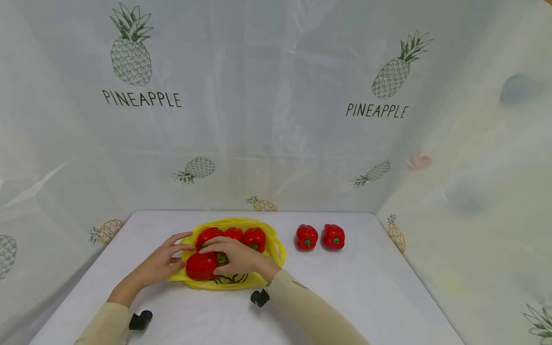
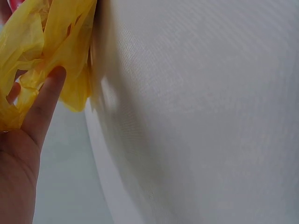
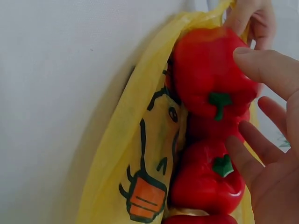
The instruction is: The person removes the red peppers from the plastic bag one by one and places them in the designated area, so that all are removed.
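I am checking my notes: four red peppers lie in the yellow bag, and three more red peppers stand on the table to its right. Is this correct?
Not quite. Only two red peppers stand on the table right of the yellow bag, not three, as the head view shows. The rest holds.

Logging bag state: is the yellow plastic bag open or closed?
Open: the yellow plastic bag lies flat, mouth spread, four red bell peppers showing inside.
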`<state>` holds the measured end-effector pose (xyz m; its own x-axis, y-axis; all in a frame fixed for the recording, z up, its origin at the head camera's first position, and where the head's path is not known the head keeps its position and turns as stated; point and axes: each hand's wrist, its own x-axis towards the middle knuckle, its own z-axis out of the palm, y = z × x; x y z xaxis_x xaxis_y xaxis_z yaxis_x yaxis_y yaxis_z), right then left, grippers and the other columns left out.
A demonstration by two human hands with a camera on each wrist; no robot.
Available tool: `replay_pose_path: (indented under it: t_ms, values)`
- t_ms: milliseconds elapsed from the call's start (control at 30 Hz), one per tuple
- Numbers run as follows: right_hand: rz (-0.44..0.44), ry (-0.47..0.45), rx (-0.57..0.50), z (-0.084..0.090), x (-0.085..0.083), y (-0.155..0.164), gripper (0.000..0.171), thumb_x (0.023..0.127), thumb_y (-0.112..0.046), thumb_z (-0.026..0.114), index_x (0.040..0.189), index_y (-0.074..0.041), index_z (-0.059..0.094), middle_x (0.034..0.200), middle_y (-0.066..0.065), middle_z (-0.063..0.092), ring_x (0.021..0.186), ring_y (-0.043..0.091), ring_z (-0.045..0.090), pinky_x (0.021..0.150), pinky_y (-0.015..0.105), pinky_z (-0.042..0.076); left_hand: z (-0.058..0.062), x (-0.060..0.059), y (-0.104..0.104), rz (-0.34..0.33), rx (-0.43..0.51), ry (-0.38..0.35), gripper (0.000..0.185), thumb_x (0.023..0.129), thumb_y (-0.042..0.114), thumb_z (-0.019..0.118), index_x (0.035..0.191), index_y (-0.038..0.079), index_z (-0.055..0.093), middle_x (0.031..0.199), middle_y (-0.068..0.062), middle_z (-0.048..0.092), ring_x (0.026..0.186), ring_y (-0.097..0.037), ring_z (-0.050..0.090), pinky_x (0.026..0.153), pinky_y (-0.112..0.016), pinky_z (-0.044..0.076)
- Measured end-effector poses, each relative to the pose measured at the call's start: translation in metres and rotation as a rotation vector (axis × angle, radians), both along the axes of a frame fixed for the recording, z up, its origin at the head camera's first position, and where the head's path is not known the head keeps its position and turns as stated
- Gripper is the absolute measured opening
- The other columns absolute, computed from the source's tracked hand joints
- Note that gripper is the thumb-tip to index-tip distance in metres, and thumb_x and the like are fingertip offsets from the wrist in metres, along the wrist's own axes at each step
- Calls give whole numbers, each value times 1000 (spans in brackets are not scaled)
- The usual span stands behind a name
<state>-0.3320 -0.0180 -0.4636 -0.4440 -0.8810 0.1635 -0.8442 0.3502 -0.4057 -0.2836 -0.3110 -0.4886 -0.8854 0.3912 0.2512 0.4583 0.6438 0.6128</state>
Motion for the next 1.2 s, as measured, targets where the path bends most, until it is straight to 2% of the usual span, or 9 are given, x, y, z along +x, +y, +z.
replay_pose_path:
  t_ms: [267,467,833,1000,1200]
  values:
    - [9,1,41,-3,1,-8,60,98,-29,78,154,-30,57,163,-7,48,151,9,39,115,24,47,0,0,0,9,-1,-10,41,94,-1,75,133,12,70,167,-18,32,142,-52,46,92,-40,64]
    - [-10,39,59,-3,1,-6,57,97,-32,79,151,-31,61,161,-7,50,150,10,39,114,25,47,1,-2,0,2,0,-5,41,95,-2,74,133,13,71,167,-18,32,140,-52,49,92,-40,64]
    - [-35,59,68,-2,3,-3,53,96,-32,81,146,-34,65,143,-5,55,135,6,45,102,11,48,3,-2,1,-20,5,4,40,95,-4,73,132,10,71,166,-20,32,140,-54,48,92,-41,64]
    - [-53,80,71,-4,4,-4,50,96,-32,80,143,-36,66,136,-7,55,130,5,46,99,11,48,4,-1,1,-9,6,-10,41,94,-2,75,133,10,70,167,-20,31,143,-55,44,92,-42,64]
    - [-42,87,74,-7,4,-5,49,96,-32,80,143,-32,66,151,-8,55,143,7,43,109,18,47,2,-1,1,-6,9,-9,41,94,-1,75,133,10,70,167,-20,31,143,-54,44,92,-41,64]
